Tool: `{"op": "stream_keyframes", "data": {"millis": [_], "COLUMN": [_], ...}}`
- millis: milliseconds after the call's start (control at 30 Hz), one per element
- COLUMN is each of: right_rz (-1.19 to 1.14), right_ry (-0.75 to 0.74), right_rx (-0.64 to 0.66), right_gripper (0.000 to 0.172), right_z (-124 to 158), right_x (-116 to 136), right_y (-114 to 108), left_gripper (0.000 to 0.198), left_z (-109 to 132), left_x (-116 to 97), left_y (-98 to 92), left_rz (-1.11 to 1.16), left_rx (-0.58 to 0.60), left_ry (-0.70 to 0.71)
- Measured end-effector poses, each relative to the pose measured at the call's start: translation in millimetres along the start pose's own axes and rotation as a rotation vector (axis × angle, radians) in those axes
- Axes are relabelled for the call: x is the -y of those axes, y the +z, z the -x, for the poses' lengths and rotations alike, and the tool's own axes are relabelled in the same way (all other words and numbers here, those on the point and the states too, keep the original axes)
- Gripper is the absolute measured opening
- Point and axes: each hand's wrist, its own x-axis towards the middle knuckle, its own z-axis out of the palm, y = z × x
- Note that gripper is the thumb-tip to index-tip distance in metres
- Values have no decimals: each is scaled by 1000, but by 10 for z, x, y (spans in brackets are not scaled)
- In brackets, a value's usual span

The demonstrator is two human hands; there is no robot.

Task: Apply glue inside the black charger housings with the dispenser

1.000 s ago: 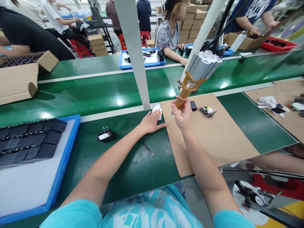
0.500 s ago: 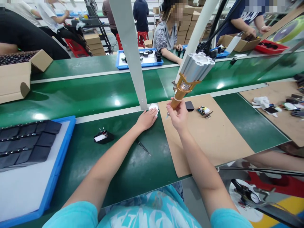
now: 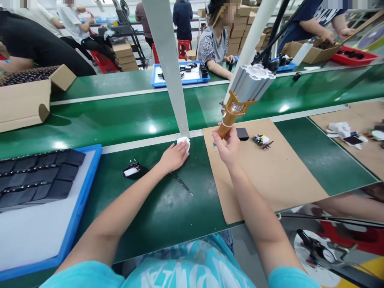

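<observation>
My left hand (image 3: pixel 174 157) lies over a white wad of cloth (image 3: pixel 183 143), fingers stretched flat, pressing it on the green work surface by the foot of a pillar. My right hand (image 3: pixel 228 146) is wrapped round the gold-coloured lower part of a tool (image 3: pixel 229 122) with a silver ribbed body. A small blue bit shows by the fingers. To the left, an opened black plug adapter (image 3: pixel 134 171) with two pins lies on the surface. Dark tweezers (image 3: pixel 182 184) rest near my left wrist. Right of my right hand are a black case (image 3: pixel 242 134) and a small circuit board (image 3: pixel 260 139).
A blue-rimmed tray (image 3: pixel 87 188) of black cases stands at left, below an open carton (image 3: pixel 24 104). The grey pillar (image 3: pixel 171 68) rises in front. Brown cardboard (image 3: pixel 267 176) covers the right side. Co-workers sit across the green belt (image 3: pixel 129 116).
My left hand and the white cloth have moved left, away from the cardboard's edge. My right hand keeps its hold on the tool. The view has shifted slightly.
</observation>
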Motion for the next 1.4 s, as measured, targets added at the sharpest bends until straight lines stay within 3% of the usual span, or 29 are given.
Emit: {"op": "stream_keyframes", "data": {"millis": [67,167,300,467,600,733,867,933,1000,1267,1400], "right_rz": [14,40,30,36,0,-53,-74,-72,-75,-103,-113], "right_ry": [-3,-4,3,10,24,34,47,49,44,29,27], "right_rx": [0,-2,1,16,26,56,94,109,127,135,142], "right_gripper": [30,30,31,31,31,29,27,26,25,28,28], "right_z": [-1,-2,-4,2,15,37,75,95,112,111,88], "right_x": [-5,-12,-7,3,24,82,160,190,205,153,138], "right_y": [-4,-9,-6,5,23,59,95,107,114,142,142], "left_gripper": [51,49,49,42,27,18,26,31,31,22,25], "left_z": [-82,37,276,352,219,-26,-302,-393,-428,-404,-501], "left_x": [-19,-70,36,106,109,18,-163,-238,-282,-305,-353], "left_y": [-28,-18,-1,16,3,62,238,293,282,-95,-154], "left_rz": [30,84,50,185,310,680,1227,1365,1352,771,594], "left_rx": [42,82,26,28,-103,-165,-200,-169,-149,-234,-233], "left_ry": [110,314,63,184,30,-140,-31,29,50,-86,-129]}}
